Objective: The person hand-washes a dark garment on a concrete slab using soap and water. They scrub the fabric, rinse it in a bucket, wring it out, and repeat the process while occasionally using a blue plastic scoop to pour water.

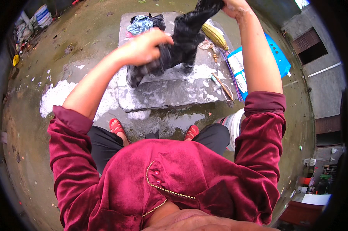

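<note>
A wet black garment (185,37) stretches over a soapy stone slab (174,93), its upper end raised beyond the slab's back right. My right hand (236,8) grips that raised end, partly cut off by the picture's upper edge. Blurred by motion, my left hand (145,47) is over the garment's left part; whether its fingers hold the cloth is unclear. Crumpled light blue cloth (140,25) and dark cloth (158,21) lie at the slab's back left. A wooden-handled brush (221,86) rests near its right edge.
A yellow-green gourd (216,36) and a crumpled thin bag (206,44) lie at the slab's right. Beside them are a blue and white detergent bag (279,57) and purple strips (233,72). A white bucket (234,127) stands by my right knee. Foam (57,96) covers wet ground at left.
</note>
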The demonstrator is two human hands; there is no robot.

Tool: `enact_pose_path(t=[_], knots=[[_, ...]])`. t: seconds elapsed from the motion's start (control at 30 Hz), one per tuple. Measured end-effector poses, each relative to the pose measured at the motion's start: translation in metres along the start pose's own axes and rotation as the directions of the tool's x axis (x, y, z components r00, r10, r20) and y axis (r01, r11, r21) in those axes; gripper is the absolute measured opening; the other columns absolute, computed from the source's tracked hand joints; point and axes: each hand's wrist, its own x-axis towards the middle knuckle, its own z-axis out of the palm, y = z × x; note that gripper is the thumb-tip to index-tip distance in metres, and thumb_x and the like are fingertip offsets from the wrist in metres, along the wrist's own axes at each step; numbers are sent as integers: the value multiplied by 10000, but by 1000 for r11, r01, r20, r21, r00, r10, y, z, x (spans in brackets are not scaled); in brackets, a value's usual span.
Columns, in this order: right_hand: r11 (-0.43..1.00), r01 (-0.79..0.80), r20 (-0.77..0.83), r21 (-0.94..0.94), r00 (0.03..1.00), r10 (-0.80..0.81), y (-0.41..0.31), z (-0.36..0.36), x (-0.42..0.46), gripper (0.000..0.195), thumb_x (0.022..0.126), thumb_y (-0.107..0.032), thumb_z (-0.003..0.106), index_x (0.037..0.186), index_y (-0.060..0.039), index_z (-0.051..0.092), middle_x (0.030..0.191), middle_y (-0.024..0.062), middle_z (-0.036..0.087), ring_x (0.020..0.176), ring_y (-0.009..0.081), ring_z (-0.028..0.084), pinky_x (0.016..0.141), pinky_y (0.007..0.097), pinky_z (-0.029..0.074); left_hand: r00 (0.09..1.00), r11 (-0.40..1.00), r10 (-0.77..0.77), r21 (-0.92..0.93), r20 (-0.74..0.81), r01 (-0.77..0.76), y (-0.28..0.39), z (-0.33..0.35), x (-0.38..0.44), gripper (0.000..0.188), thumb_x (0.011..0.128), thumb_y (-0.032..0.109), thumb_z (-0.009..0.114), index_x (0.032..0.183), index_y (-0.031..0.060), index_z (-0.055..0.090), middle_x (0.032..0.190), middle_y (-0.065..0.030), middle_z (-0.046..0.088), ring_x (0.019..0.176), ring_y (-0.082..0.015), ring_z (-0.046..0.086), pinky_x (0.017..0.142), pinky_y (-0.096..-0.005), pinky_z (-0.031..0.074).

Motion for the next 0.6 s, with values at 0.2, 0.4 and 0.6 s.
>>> enact_pose_path(t=[0.2, 0.4, 0.6], knots=[[954, 15, 330, -301, 940, 89, 26, 20, -23, 344, 714, -60, 536, 1053, -28, 584, 845, 17, 575, 750, 103, 511, 713, 249, 414, 939, 985, -137, -142, -316, 96, -29, 20, 44, 418, 769, 253, 626, 1128, 69, 513, 1121, -108, 526, 1049, -237, 515, 885, -344, 416], [952, 75, 304, -296, 952, 20, -11, 26, -33, 340, 725, -66, 541, 1061, -28, 576, 887, 60, 601, 815, 129, 547, 773, 270, 429, 952, 943, -245, -273, -185, 189, -29, 45, 87, 515, 753, 423, 616, 1115, 64, 544, 999, -155, 616, 948, -277, 587, 825, -353, 440], [964, 122, 135, -236, 987, -92, -59, 3, -46, 338, 708, -33, 545, 1043, 7, 566, 819, 74, 614, 737, 140, 578, 697, 263, 462, 970, 967, -235, -119, -60, 227, -55, 65, 78, 357, 736, 293, 595, 1055, 132, 594, 917, -138, 639, 879, -275, 611, 783, -349, 456]])
